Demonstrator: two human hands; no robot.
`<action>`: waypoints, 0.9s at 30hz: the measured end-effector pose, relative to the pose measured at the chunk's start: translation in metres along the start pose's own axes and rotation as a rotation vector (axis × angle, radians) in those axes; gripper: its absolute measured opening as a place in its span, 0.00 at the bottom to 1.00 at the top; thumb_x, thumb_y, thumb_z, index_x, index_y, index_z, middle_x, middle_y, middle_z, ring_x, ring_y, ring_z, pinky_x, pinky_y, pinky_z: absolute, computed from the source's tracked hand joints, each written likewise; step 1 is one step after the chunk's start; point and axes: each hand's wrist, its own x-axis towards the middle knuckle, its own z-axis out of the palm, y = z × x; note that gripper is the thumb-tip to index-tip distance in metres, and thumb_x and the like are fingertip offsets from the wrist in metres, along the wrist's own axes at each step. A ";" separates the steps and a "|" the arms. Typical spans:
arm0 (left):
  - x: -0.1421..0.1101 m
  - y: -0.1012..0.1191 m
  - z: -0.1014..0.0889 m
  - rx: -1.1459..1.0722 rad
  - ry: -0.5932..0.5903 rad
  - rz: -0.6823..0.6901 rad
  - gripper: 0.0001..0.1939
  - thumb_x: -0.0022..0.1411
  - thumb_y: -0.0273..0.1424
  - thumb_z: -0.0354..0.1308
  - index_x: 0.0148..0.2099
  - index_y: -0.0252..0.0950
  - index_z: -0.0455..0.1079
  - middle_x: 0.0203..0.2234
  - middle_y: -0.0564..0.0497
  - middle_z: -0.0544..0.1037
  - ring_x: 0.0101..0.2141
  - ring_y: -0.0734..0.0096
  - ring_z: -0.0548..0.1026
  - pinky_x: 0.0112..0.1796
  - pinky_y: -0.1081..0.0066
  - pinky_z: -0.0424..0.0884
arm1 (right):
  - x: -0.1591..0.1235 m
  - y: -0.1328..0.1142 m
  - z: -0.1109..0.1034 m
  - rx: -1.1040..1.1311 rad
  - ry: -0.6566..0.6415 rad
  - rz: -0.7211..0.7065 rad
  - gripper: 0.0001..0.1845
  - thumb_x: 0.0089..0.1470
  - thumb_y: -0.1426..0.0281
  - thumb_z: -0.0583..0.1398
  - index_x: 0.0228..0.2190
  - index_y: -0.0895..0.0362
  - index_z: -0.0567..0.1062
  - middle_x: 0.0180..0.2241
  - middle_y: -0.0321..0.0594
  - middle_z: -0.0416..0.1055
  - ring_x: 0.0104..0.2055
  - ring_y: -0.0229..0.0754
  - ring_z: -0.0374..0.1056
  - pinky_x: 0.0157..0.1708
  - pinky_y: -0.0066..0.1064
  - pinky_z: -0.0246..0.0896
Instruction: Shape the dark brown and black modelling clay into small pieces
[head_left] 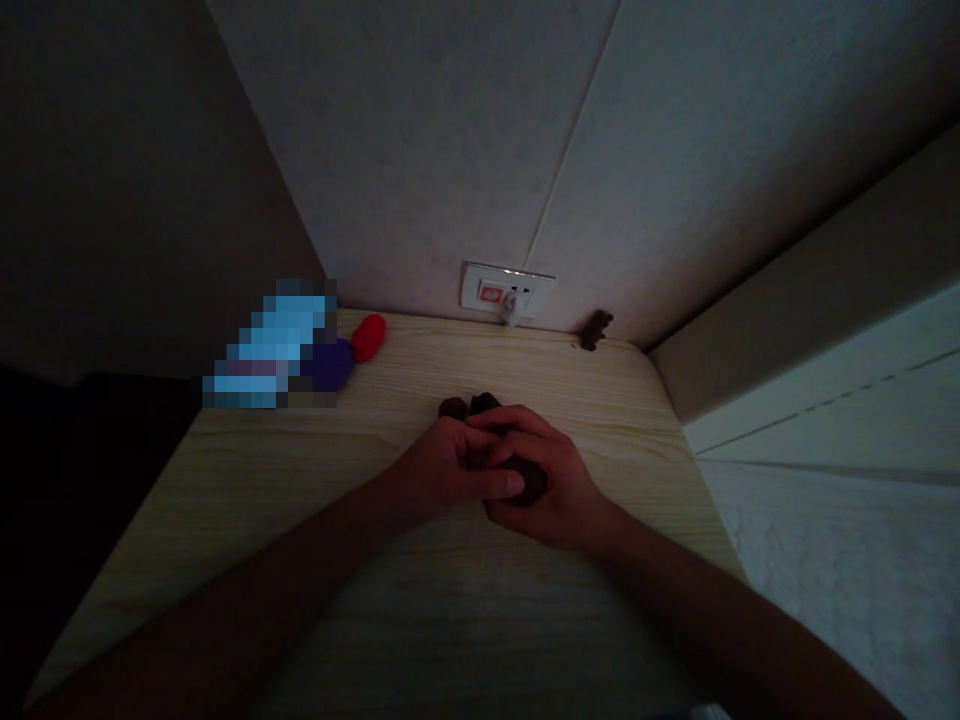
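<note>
My right hand (pixel 559 485) is closed around a dark brown lump (pixel 529 481) that looks like modelling clay, just above the wooden tabletop. From the left, my left hand (pixel 454 465) meets it, with the thumb pressed onto the lump and the fingers partly hidden behind my right hand. Just beyond the hands lie a small brown ball (pixel 452 408) and a black lump (pixel 484 402), its near side covered by my fingers.
At the back left of the wooden tabletop (pixel 420 620) lie a red lump (pixel 369 338) and a purple lump (pixel 332 365), beside a pixelated bright screen (pixel 274 345). A small dark brown figure (pixel 596 330) stands back right. A wall socket (pixel 508 290) holds a plug.
</note>
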 end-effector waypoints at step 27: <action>0.005 -0.001 0.008 -0.421 0.212 0.023 0.13 0.52 0.37 0.70 0.29 0.30 0.78 0.25 0.48 0.80 0.28 0.70 0.77 0.34 0.71 0.75 | 0.003 -0.005 -0.004 -0.085 0.116 0.019 0.10 0.45 0.79 0.66 0.29 0.53 0.75 0.45 0.43 0.78 0.45 0.45 0.76 0.47 0.39 0.72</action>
